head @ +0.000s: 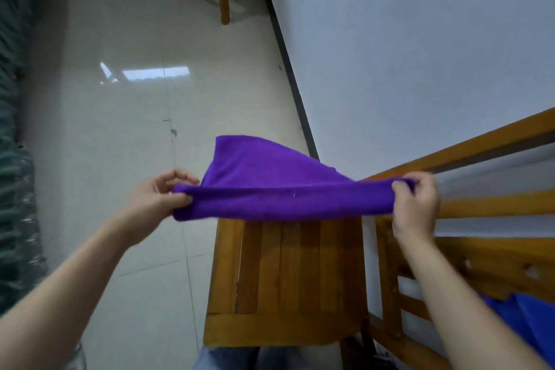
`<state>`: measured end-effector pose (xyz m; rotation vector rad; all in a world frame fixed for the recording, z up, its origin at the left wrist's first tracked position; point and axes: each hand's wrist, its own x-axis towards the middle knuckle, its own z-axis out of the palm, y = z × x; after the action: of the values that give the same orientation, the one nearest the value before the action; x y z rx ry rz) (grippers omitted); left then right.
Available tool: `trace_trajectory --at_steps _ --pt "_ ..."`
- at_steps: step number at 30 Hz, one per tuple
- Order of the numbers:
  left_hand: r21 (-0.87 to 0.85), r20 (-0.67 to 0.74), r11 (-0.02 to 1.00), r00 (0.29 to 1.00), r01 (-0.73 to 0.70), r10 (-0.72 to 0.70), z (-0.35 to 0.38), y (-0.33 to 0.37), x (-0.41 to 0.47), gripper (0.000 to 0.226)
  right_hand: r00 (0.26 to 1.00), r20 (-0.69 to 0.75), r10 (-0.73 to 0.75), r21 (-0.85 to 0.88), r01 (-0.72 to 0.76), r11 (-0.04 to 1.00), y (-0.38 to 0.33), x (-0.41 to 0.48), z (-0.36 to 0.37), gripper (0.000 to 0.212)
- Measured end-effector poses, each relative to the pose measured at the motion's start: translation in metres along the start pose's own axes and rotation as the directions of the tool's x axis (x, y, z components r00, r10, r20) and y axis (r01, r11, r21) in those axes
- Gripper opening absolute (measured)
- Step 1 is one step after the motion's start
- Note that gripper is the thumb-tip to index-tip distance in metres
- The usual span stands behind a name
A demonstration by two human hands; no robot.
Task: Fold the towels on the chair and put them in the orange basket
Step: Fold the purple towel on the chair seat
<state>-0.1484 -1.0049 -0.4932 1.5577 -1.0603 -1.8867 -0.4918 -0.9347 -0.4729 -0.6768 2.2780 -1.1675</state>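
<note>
Purple towel [270, 189] hangs stretched above the wooden chair [285, 273] seat, left hand [159, 198] and right hand [416, 207] pinching its ends mid-fold; next probably a second fold. Basket unseen.

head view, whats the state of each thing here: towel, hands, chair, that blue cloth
purple towel: held in the air over the chair, stretched between both hands, doubled over.
left hand: pinches the towel's left end.
right hand: grips the towel's right end.
wooden chair: upright beside the wall, seat slats showing.
blue cloth: at lower right, partly cut off by the frame.
</note>
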Motion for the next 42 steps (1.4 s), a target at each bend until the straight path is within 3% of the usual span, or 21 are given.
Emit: trace_trajectory --at_steps 3,7,12,19,22,25,28,30,32,35,37,39,40,41,42 --pt "0.082 -0.025 0.983 0.986 0.164 -0.163 0.009 -0.064 -0.014 0.024 0.988 0.065 0.142 -0.213 -0.126 0.969 0.061 -0.034 0.0 0.006" --pt "0.228 -0.038 0.913 0.94 0.338 -0.339 0.018 -0.135 -0.041 0.024 0.969 0.167 0.182 -0.526 -0.069 0.848 0.113 -0.068 -0.003 0.007" --pt "0.3 -0.096 0.854 0.905 0.424 -0.415 0.032 -0.18 -0.055 0.028 0.89 0.248 0.383 -0.688 -0.117 0.716 0.152 -0.079 0.0 0.004" --pt "0.378 -0.218 0.837 0.917 0.396 -0.335 0.051 -0.19 -0.031 0.036 0.807 0.311 0.503 -0.792 -0.072 0.606 0.169 -0.072 0.015 0.007" --pt "0.515 -0.255 0.776 0.929 0.364 -0.267 0.055 -0.194 -0.016 0.028 0.851 0.3 0.432 -0.817 -0.005 0.576 0.177 -0.059 0.024 0.03" --pt "0.614 -0.346 0.709 0.926 0.347 -0.153 0.059 -0.196 0.002 0.033 0.925 0.233 0.301 -0.758 -0.021 0.652 0.175 -0.035 0.04 0.033" --pt "0.569 -0.479 0.738 0.876 0.362 -0.061 0.061 -0.186 0.027 0.044 0.959 0.16 0.233 -0.691 -0.06 0.72 0.175 -0.008 0.058 0.033" --pt "0.565 -0.515 0.742 0.857 0.361 -0.024 0.059 -0.178 0.045 0.05 0.965 0.164 0.203 -0.703 -0.03 0.71 0.176 0.004 0.065 0.033" --pt "0.685 -0.461 0.643 0.887 0.341 0.021 0.054 -0.175 0.061 0.053 0.962 0.194 0.19 -0.766 0.027 0.643 0.179 0.013 0.071 0.03" --pt "0.9 -0.305 0.335 0.952 0.281 0.02 0.05 -0.174 0.077 0.053 0.953 0.236 0.19 -0.845 0.105 0.524 0.183 0.018 0.074 0.022" --pt "0.945 -0.267 0.197 0.964 0.259 0.015 0.049 -0.171 0.084 0.048 0.948 0.235 0.215 -0.862 0.101 0.497 0.184 0.022 0.075 0.02" --pt "0.948 -0.286 0.152 0.958 0.279 0.026 0.049 -0.167 0.089 0.04 0.941 0.168 0.295 -0.838 -0.022 0.546 0.181 0.03 0.075 0.025" --pt "0.942 -0.304 0.155 0.952 0.296 0.029 0.048 -0.164 0.089 0.037 0.923 0.095 0.372 -0.757 -0.176 0.629 0.178 0.035 0.076 0.029" --pt "0.935 -0.323 0.168 0.946 0.314 0.032 0.046 -0.162 0.09 0.036 0.878 0.002 0.478 -0.583 -0.387 0.714 0.176 0.041 0.078 0.031" --pt "0.924 -0.344 0.191 0.938 0.332 0.036 0.043 -0.16 0.09 0.035 0.789 -0.063 0.611 -0.329 -0.595 0.733 0.173 0.046 0.08 0.029"
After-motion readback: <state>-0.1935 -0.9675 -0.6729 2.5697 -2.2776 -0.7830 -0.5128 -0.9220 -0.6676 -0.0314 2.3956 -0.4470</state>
